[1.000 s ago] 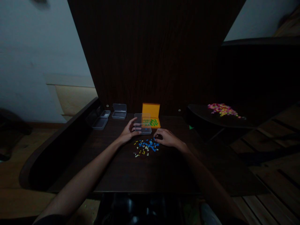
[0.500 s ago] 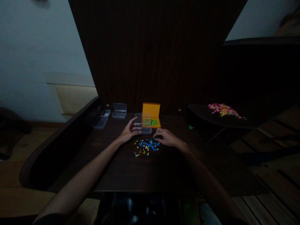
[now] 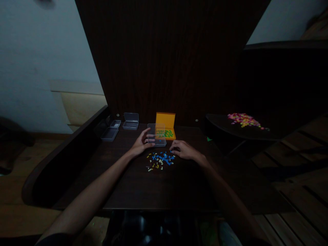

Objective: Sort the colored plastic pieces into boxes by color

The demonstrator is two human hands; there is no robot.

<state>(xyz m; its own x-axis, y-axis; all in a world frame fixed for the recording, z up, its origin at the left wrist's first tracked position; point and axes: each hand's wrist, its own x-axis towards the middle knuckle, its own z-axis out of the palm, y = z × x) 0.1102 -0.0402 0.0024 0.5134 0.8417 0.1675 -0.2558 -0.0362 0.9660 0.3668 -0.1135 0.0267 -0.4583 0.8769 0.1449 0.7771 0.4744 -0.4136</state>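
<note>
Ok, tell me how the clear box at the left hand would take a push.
The clear box looks like thin, see-through plastic, so it is probably stiff and light. Its base looks flat, so it would likely slide, not roll. Its lid stands raised at the back, so a push up there might tip it.

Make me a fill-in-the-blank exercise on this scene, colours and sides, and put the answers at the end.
1. The left hand holds the clear box, in which a small piece shows, coloured ____.
2. In the orange box, the bits are ____.
3. The right hand is at the edge of the pile, which mixes blue, whitish and ____.
4. The pink-and-yellow heap lies toward the picture's ____ side.

Missing words: blue; green; yellow; right.
</note>
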